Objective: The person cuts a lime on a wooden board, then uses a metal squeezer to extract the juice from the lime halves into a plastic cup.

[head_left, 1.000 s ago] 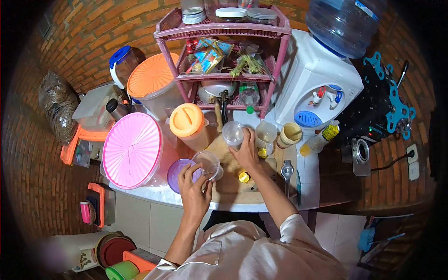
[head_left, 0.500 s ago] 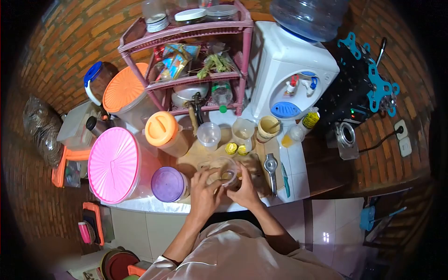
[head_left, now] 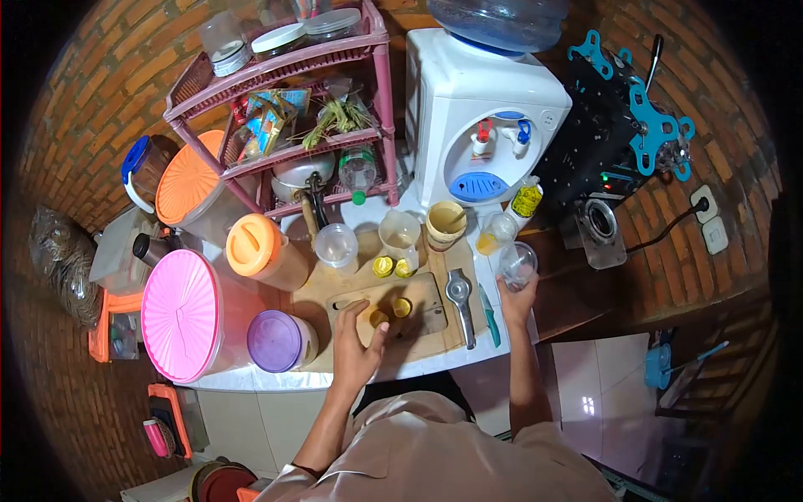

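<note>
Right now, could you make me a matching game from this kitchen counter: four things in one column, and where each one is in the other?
Things:
1. clear plastic cup
2. big pink lid
3. water dispenser
4. small yellow pieces

Places:
A. on the cutting board, by the left hand
B. far left of the counter
C. held up in the right hand
D. back of the counter, right of the pink shelf rack

Pairs: 1-C, 2-B, 3-D, 4-A

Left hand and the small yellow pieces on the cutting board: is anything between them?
Nothing visible. The left hand lies on the cutting board with its fingertips right at one yellow piece; a second sits just beyond, unobstructed. The right hand holds a clear plastic cup off to the side.
</note>
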`<state>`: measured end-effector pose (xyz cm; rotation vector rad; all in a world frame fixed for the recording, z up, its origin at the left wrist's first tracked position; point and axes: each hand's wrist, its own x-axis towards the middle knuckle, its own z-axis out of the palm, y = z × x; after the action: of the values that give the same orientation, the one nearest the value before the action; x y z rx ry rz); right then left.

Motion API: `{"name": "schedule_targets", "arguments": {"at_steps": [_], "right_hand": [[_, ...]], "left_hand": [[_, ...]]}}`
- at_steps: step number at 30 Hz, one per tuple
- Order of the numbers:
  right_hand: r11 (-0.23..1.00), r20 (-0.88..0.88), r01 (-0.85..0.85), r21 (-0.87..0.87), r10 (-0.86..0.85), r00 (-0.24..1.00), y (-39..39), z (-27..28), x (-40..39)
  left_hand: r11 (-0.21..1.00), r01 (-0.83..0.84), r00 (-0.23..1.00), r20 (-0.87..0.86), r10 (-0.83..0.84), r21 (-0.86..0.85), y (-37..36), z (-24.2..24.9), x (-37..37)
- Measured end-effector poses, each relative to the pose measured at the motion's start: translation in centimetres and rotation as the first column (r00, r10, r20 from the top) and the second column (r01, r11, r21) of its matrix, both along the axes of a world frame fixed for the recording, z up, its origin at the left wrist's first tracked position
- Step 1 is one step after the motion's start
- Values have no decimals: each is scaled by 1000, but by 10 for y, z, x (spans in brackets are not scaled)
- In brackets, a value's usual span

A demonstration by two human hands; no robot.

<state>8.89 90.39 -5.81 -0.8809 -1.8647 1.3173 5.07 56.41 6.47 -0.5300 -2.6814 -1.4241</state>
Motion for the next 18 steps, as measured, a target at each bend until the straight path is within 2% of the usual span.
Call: {"name": "schedule_targets", "arguments": {"at_steps": [2,4,8,10,11,12,13,14,15,16,17,18], "right_hand": [[999,44,-18,-34,19,999,9,-19,-5],[998,176,-9,60,-2,984,12,-34,-9],[996,260,-14,86,-9,965,13,-50,-7],[1000,178,-4,25,-1,984,6,-44,-1],[987,239,42,155,-79,968,0,-40,6],[988,240,36,152,-73,968,-9,-37,14],[966,257,71,249,-137,957,-17,-36,24],[933,267,103,345,-203,942,-26,-35,33],[933,267,98,347,-198,943,-38,-33,42],[912,304,-53,406,-79,950,-53,-30,52],[867,347,-200,455,34,937,-71,-23,57],[867,422,-221,446,13,906,-94,-3,58]], "left_hand": [[1000,-16,1000,16,17,-24,-3,-9,0],[993,-114,986,124,111,13,-6,-11,3],[970,-241,964,116,240,-6,-16,-32,4],[967,-253,916,327,234,17,-21,-37,4],[966,-259,914,327,240,13,-23,-43,5],[982,-174,924,332,187,-70,-25,-52,5],[985,-86,930,342,134,-151,-26,-59,3],[984,-92,929,342,139,-150,-23,-67,2],[968,-65,964,237,124,-242,-17,-73,0],[941,-46,986,133,95,-335,-12,-80,-1],[941,-32,978,184,100,-337,-7,-90,-4],[942,-31,977,187,98,-334,-3,-93,-5]]}}
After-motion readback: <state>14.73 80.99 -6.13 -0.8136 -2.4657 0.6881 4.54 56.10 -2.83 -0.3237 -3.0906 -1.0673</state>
